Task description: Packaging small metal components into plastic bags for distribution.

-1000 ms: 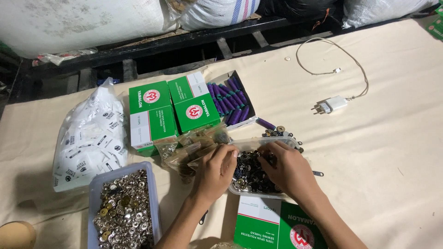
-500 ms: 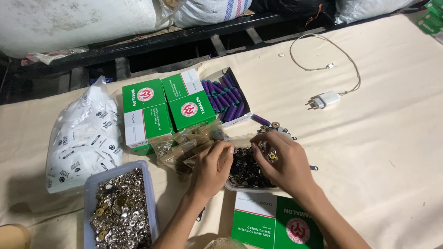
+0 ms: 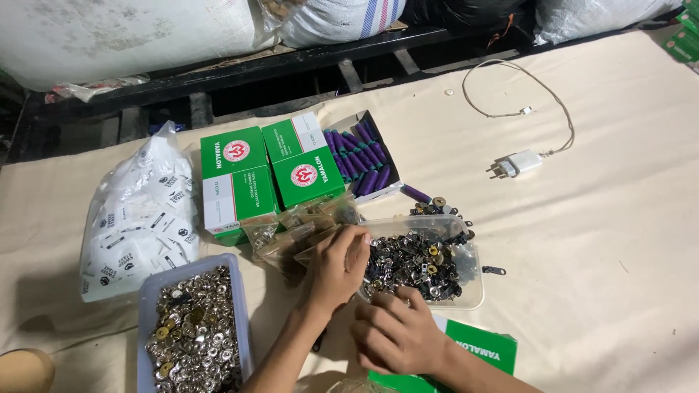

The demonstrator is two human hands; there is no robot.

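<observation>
Covering the table [image 3: 619,240]: cream cloth.

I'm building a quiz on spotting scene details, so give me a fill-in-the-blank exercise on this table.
1. The left hand reaches into the clear tray of small ____ parts.
2. The open box holds ____ spools.
3. The charger lies to the ____ of the green boxes.

Missing words: metal; purple; right

Two hands: left [image 3: 336,266], right [image 3: 397,336]. Three green cardboard boxes [image 3: 237,178] [image 3: 302,161] [image 3: 477,349], two clear plastic trays of metal fasteners [image 3: 153,291] [image 3: 473,295], one white charger [image 3: 518,163].
</observation>
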